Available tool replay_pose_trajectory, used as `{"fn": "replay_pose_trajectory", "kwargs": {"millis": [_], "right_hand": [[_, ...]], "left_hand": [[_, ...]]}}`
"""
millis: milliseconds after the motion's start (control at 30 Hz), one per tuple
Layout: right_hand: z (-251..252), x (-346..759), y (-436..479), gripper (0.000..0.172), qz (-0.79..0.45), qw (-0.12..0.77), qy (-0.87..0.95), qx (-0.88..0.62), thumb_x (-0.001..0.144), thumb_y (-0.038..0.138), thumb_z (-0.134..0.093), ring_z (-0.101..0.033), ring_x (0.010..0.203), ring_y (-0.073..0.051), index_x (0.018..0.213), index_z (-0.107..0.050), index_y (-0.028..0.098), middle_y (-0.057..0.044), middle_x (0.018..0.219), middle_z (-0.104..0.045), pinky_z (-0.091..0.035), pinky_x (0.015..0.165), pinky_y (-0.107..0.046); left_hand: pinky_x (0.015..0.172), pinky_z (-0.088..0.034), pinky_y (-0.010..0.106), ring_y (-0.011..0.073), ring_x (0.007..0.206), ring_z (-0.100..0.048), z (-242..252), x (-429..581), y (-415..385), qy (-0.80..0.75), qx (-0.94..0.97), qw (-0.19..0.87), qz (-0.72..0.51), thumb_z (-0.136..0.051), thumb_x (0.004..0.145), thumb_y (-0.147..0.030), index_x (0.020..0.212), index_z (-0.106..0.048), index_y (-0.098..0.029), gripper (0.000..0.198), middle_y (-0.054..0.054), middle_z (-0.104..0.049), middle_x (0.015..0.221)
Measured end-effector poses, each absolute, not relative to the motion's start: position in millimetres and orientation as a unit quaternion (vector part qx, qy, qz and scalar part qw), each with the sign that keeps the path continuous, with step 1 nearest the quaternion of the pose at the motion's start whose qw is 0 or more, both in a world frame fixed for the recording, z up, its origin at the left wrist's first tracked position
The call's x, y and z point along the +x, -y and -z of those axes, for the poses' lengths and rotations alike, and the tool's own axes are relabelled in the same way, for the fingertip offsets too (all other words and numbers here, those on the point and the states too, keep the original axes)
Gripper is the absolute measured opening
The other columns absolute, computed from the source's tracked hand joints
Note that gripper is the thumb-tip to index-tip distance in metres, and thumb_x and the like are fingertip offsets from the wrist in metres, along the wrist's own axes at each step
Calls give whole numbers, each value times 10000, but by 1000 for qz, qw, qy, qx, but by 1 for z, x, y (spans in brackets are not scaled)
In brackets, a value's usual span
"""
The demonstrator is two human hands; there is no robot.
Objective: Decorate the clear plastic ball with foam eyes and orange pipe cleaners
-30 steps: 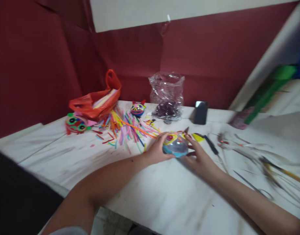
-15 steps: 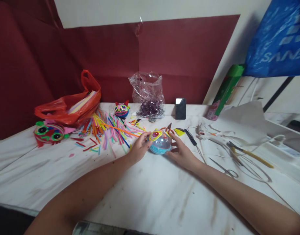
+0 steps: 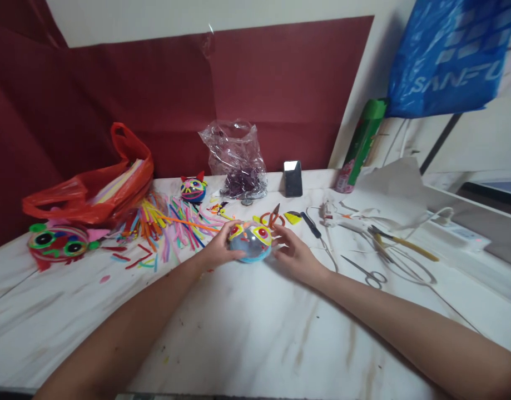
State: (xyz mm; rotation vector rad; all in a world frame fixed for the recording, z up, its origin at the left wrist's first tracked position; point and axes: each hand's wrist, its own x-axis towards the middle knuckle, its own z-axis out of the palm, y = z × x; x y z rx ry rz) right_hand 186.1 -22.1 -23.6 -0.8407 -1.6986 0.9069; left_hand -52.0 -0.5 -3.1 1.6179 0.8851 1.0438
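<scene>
A small clear ball with yellow and red eyes and blue strips [image 3: 251, 242] sits on the white table [image 3: 255, 333]. My left hand [image 3: 217, 250] cups its left side, fingers curled against it. My right hand [image 3: 292, 251] touches its right side with fingers bent round it. Both hands hold the ball between them, just above or on the tabletop.
Coloured foam strips [image 3: 172, 225] spill from a red plastic bag [image 3: 92, 191] at the left. Two finished animal balls [image 3: 57, 243] [image 3: 193, 189], a clear bag [image 3: 236, 161], a phone [image 3: 292, 178], a green can [image 3: 357, 147], red scissors [image 3: 274, 216], metal scissors [image 3: 366, 271] and a glue gun [image 3: 334, 214] lie around.
The view has swung right and steadied. The ball has turned in my hands, so both of its eyes face me now.
</scene>
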Motion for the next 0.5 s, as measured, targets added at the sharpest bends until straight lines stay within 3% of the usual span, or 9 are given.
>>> {"fn": "replay_pose_trajectory", "kwargs": {"millis": [133, 300, 400, 500], "right_hand": [[20, 185, 17, 387, -470, 493, 651, -336, 728, 293, -667, -602, 890, -175, 1102, -606, 218, -82, 1086, -619, -530, 735, -330], [21, 184, 13, 369, -520, 510, 589, -351, 738, 368, -688, -600, 724, -135, 1050, -618, 183, -30, 853, -661, -528, 696, -318], [23, 185, 16, 306, -452, 516, 642, -343, 796, 360, -627, -617, 753, -153, 1054, -620, 195, -48, 878, -657, -547, 696, -331], [23, 188, 21, 280, -303, 516, 736, -316, 837, 267, -557, -630, 907, -194, 1106, -623, 224, -100, 1057, -634, -547, 808, -385]], "left_hand": [[939, -489, 383, 313, 1189, -541, 2, -50, 2, -383, 622, 521, -443, -870, 492, -301, 1385, -368, -249, 1026, 126, -468, 1377], [896, -521, 350, 305, 1160, -574, 0, -48, 5, -367, 587, 579, -431, -877, 468, -275, 1397, -344, -276, 1071, 115, -497, 1385], [887, -530, 346, 315, 1175, -569, 1, -49, 5, -371, 578, 582, -435, -877, 462, -251, 1401, -343, -283, 1080, 118, -499, 1396], [904, -525, 356, 316, 1193, -559, 4, -50, 3, -368, 569, 582, -449, -872, 482, -260, 1409, -334, -285, 1072, 115, -505, 1397]]}}
